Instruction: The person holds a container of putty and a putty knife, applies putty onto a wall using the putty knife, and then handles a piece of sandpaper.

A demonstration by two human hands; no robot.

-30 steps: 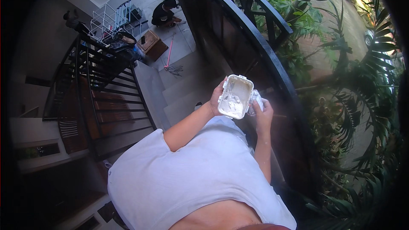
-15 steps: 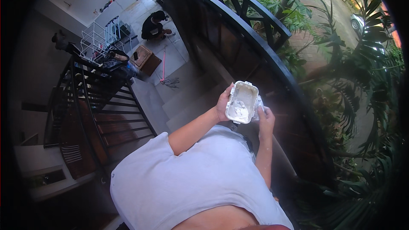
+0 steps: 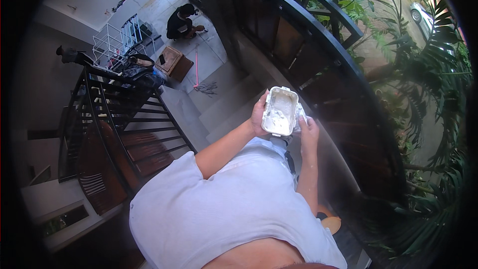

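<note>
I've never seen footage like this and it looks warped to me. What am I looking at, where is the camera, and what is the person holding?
There is no machine here: the camera is a wide fisheye worn on a person's head, looking down, so straight lines such as the dark railing bend near the rim. The pale shape at the bottom is the wearer's own shirt, and both forearms reach away from it. The left hand grips one side of a white rectangular tub with whitish paste inside; the right hand is at its other side, against something crinkly that is too small to identify. Below are grey steps leading down to a tiled floor, where another person crouches near a cardboard box and a white wire rack. Palm leaves fill the right side.
</note>
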